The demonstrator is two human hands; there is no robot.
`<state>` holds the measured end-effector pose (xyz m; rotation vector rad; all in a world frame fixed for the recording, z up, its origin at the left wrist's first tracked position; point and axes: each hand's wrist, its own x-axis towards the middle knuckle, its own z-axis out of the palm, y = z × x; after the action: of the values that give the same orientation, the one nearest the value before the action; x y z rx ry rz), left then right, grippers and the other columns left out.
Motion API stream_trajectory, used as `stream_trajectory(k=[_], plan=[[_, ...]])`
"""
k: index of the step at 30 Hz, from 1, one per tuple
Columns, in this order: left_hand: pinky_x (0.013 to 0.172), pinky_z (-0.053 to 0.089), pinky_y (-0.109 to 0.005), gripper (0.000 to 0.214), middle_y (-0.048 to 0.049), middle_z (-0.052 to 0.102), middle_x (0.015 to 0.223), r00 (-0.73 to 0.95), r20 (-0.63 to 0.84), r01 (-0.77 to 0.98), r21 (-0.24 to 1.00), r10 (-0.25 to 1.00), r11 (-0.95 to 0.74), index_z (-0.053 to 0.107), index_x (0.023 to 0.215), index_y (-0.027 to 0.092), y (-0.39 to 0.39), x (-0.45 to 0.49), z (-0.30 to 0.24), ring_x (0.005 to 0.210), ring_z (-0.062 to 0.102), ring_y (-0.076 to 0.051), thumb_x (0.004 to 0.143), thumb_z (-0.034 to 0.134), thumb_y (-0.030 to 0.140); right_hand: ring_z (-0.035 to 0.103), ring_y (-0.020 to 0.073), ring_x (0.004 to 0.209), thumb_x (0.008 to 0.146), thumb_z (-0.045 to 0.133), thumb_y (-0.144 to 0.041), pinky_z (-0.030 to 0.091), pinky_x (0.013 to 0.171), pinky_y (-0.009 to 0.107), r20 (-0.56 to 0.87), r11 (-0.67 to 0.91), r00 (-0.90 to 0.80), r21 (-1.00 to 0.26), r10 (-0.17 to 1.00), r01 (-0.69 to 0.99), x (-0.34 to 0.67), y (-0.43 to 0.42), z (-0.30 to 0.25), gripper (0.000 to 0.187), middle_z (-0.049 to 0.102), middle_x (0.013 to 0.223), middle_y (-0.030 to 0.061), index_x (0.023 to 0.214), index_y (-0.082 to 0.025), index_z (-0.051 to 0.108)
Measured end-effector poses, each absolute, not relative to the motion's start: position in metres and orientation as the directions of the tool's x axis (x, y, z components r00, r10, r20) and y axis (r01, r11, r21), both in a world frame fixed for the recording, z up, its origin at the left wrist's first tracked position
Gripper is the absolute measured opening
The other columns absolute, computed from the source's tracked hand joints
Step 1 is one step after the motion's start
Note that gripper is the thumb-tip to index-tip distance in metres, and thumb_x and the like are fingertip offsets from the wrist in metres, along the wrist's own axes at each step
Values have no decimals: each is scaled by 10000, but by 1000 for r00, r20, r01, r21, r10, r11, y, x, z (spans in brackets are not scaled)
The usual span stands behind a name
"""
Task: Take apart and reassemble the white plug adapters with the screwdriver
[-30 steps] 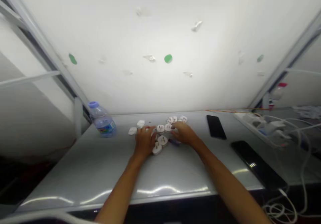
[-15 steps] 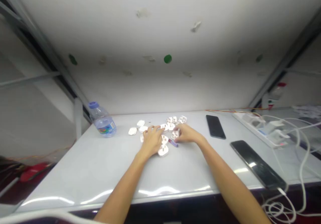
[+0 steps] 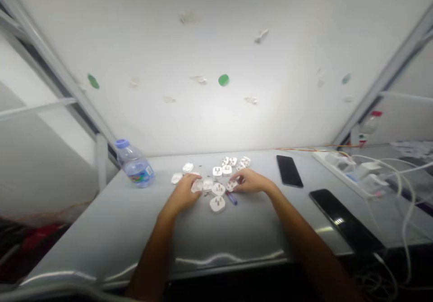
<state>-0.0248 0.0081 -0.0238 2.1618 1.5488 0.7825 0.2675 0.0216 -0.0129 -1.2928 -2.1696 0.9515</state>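
Note:
Several white three-pin plugs lie scattered in a loose cluster on the grey table top. My right hand rests at the cluster's right side, its fingertips on a white plug. My left hand lies at the left of the cluster, with its fingertips against another white plug and nothing visibly held. A small purple stick lies on the table just below my right hand. The hands hide part of the table beneath them.
A plastic water bottle with a blue cap stands at the table's left. Two black phones lie to the right, along with a longer black device. A power strip with white cables sits at the far right.
The view has tilted slightly. My left hand has moved left and back, and my right hand has drawn back a little. The plugs have spread out and shifted.

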Motion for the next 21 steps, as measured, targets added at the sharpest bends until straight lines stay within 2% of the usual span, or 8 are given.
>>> stream_trajectory(k=[4,7,10,12,14,16,18,21], plan=[[840,549,-378,382,-119,706,1089,171,225,703,655,959,-279,682,1056,143,8,-16,-25,928,672,-250,691,634,245,642,169,679,616,822,-257,505,671,280,9,324,-482,-751,876,575,265,23,-16,395,704,733,-1,997,-174,760],[822,542,-364,305,-95,738,988,106,241,698,673,965,-245,707,990,156,10,-12,-24,894,681,-247,731,585,262,634,162,665,607,803,-183,495,655,271,14,311,-456,-750,890,584,264,22,-17,391,688,712,-5,995,-171,755],[823,537,-368,323,-90,741,975,15,254,641,739,967,-204,707,1019,155,12,-8,-23,885,682,-244,766,547,274,613,149,642,613,796,-158,483,633,264,57,306,-398,-741,916,597,261,20,-16,363,661,686,-13,972,-170,745],[775,549,-363,380,-106,731,1016,-28,198,493,855,980,-159,680,1087,134,12,-5,-21,880,682,-241,775,563,317,598,142,622,612,804,-160,478,617,263,83,306,-373,-746,924,592,258,20,-15,366,640,668,-21,971,-164,731],[718,557,-348,445,-116,724,1027,-5,99,257,962,995,-94,641,1135,125,10,1,-19,864,682,-230,768,616,374,594,145,623,617,812,-173,487,623,276,136,327,-352,-755,926,569,254,20,-14,370,636,678,-18,975,-162,716],[690,559,-340,480,-117,727,982,48,27,73,997,998,-31,629,1107,128,7,8,-16,823,684,-215,732,692,422,598,154,638,627,817,-189,500,637,293,203,365,-337,-759,919,539,248,19,-14,374,650,719,-3,981,-162,700],[696,564,-344,488,-116,732,945,95,8,-8,1000,995,-8,638,1043,130,2,16,-14,789,686,-206,690,747,448,609,159,670,646,800,-182,513,661,305,274,416,-334,-758,902,502,241,18,-15,376,676,810,23,1003,-162,683],[733,569,-347,469,-114,737,951,130,36,-20,999,991,-34,671,972,127,-3,25,-12,804,695,-215,652,787,450,633,158,752,670,748,-139,528,720,306,334,476,-359,-749,872,461,232,14,-17,388,682,978,48,1045,-173,658]])
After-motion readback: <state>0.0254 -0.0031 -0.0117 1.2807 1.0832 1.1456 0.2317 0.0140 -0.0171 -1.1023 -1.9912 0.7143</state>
